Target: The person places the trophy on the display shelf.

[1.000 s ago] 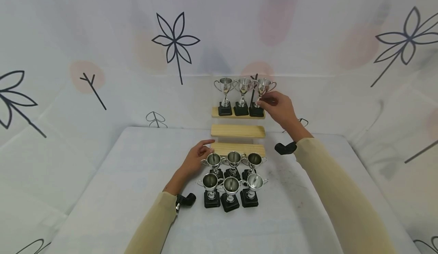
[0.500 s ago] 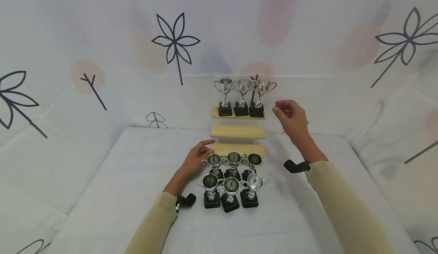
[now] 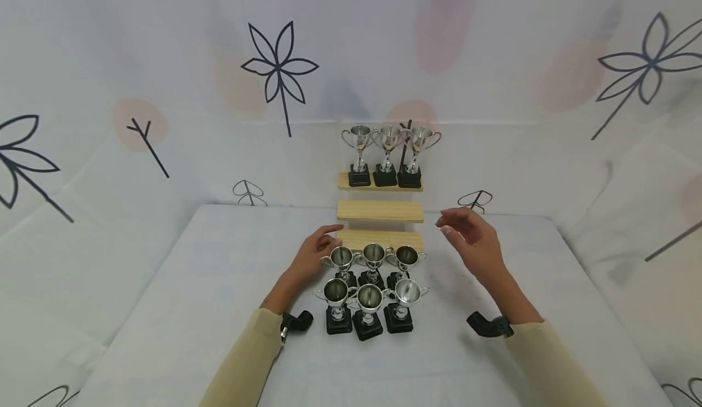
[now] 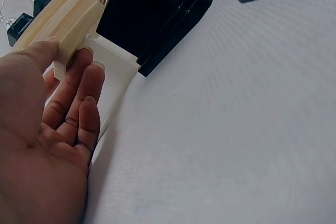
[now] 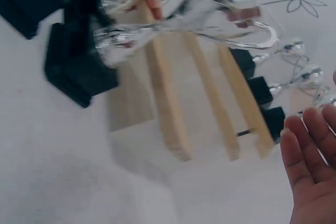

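My left hand [image 3: 315, 253] holds the left end of the lowest wooden board of a three-step display shelf [image 3: 379, 238]. In the left wrist view its thumb lies on top of the board [image 4: 79, 19] and its fingers curl beneath. My right hand [image 3: 476, 244], holding nothing, hovers right of the shelf with fingers loosely bent. Three silver trophy cups on black bases line the top step: left trophy [image 3: 359, 175], middle trophy [image 3: 386, 175], right trophy [image 3: 410, 176]. Two rows of similar trophies stand before the shelf, including a front right trophy [image 3: 399, 317] and a back left trophy [image 3: 342, 259].
A white cloth [image 3: 208, 309] covers the table. Behind it hangs a pale curtain [image 3: 181, 47] printed with flowers and twigs. The middle board [image 3: 381, 210] bears nothing. Each wrist carries a black camera, the right wrist camera [image 3: 490, 326] sitting over the cloth.
My right hand has let go of the right trophy on the top step, then drawn back to the right and down towards me. My left hand has stayed at the lowest board.
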Tool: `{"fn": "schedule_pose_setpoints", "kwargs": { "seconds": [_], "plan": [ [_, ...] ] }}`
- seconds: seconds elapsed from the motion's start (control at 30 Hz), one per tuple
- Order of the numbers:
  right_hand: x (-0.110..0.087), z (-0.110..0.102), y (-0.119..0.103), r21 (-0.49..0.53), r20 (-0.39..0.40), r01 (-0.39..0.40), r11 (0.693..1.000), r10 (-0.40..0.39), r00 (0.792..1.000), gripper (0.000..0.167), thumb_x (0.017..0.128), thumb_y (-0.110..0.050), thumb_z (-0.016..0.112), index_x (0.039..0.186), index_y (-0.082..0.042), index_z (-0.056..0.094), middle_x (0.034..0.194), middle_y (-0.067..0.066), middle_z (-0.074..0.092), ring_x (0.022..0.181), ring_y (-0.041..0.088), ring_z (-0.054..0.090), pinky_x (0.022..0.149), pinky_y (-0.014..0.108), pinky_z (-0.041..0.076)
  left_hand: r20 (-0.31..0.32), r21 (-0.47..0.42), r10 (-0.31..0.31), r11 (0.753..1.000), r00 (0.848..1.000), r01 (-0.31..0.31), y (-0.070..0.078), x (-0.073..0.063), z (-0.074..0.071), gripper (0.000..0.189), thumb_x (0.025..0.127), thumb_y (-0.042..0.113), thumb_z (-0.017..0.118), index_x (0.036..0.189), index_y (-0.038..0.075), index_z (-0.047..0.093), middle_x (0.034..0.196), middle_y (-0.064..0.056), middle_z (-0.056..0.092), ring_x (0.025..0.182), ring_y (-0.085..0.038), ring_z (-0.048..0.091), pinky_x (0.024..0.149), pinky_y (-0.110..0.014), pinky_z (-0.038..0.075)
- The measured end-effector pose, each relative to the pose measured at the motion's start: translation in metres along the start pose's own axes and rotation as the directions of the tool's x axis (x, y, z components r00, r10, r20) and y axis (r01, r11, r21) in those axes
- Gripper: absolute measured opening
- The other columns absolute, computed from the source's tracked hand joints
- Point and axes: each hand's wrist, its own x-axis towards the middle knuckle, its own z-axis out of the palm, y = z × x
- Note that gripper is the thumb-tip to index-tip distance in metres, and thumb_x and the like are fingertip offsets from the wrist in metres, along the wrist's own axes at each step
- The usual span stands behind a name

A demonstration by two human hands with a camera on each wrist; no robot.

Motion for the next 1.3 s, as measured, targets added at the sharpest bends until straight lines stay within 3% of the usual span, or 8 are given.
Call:
{"fn": "schedule_pose_setpoints", "kwargs": {
  "seconds": [0.27,0.47,0.63,0.7,0.9,1.17,1.3],
  "plan": [
    [-0.025,0.011,0.016,0.048,0.177,0.047,0.998,-0.055,0.983,0.042,0.096,0.013,0.069,0.136,0.005,0.060,0.123,0.019,0.067,0.116,0.021,0.067,0.102,0.025,0.052,0.002,0.007,0.002,1.000,1.000,-0.002,-0.001,0.000,0.000,0.045,0.109,0.021,0.063,0.153,0.012,0.056,0.099,-0.009,0.076,0.086,-0.013,0.071,0.085,-0.027,0.049],
    [-0.034,0.020,0.025,0.104,0.310,0.020,0.994,-0.052,0.949,0.052,0.092,0.013,0.073,0.140,0.001,0.059,0.132,0.014,0.065,0.124,0.017,0.063,0.105,0.026,0.050,-0.004,0.002,0.008,1.000,1.000,-0.008,0.000,0.001,0.000,0.046,0.109,0.020,0.063,0.153,0.008,0.055,0.096,-0.010,0.075,0.083,-0.013,0.068,0.084,-0.027,0.047],
    [-0.036,0.032,0.032,0.106,0.383,-0.007,0.994,-0.035,0.923,0.054,0.090,0.008,0.079,0.139,-0.007,0.061,0.132,0.007,0.065,0.122,0.013,0.061,0.104,0.025,0.049,0.003,-0.014,0.008,1.000,1.000,-0.008,0.025,-0.007,-0.001,0.046,0.109,0.012,0.061,0.152,-0.001,0.053,0.095,-0.013,0.074,0.079,-0.009,0.066,0.081,-0.025,0.047],
    [-0.037,0.037,0.032,0.085,0.390,-0.025,0.996,-0.010,0.921,0.052,0.090,0.005,0.081,0.137,-0.009,0.063,0.130,0.004,0.066,0.120,0.013,0.061,0.102,0.026,0.050,0.005,-0.023,0.011,1.000,1.000,-0.010,0.034,-0.010,-0.001,0.046,0.109,0.011,0.062,0.152,-0.003,0.053,0.095,-0.013,0.074,0.079,-0.007,0.066,0.082,-0.026,0.047],
    [-0.039,0.047,0.036,0.020,0.366,-0.042,0.999,0.031,0.930,0.045,0.091,0.001,0.081,0.132,-0.008,0.066,0.122,-0.001,0.070,0.111,0.010,0.064,0.100,0.028,0.052,0.006,-0.018,0.007,1.000,1.000,-0.007,0.032,-0.009,0.000,0.045,0.109,0.011,0.061,0.151,-0.003,0.053,0.097,-0.012,0.075,0.083,-0.006,0.068,0.085,-0.026,0.049],
    [-0.041,0.051,0.036,0.021,0.333,-0.035,0.999,0.026,0.943,0.034,0.092,0.005,0.079,0.123,-0.005,0.070,0.111,0.002,0.074,0.102,0.008,0.069,0.094,0.027,0.055,0.002,-0.006,0.000,1.000,1.000,0.000,0.004,0.000,0.001,0.047,0.110,0.011,0.060,0.153,-0.002,0.051,0.099,-0.019,0.074,0.081,-0.007,0.067,0.083,-0.025,0.047],
    [-0.041,0.051,0.036,0.021,0.328,-0.035,0.999,0.027,0.944,0.032,0.092,0.004,0.079,0.121,-0.006,0.071,0.110,0.003,0.074,0.104,0.008,0.068,0.093,0.028,0.056,-0.004,0.002,0.005,1.000,1.000,-0.005,-0.001,0.001,0.001,0.047,0.110,0.015,0.061,0.154,0.002,0.052,0.101,-0.018,0.075,0.083,-0.008,0.067,0.084,-0.025,0.047]
  ]
}}
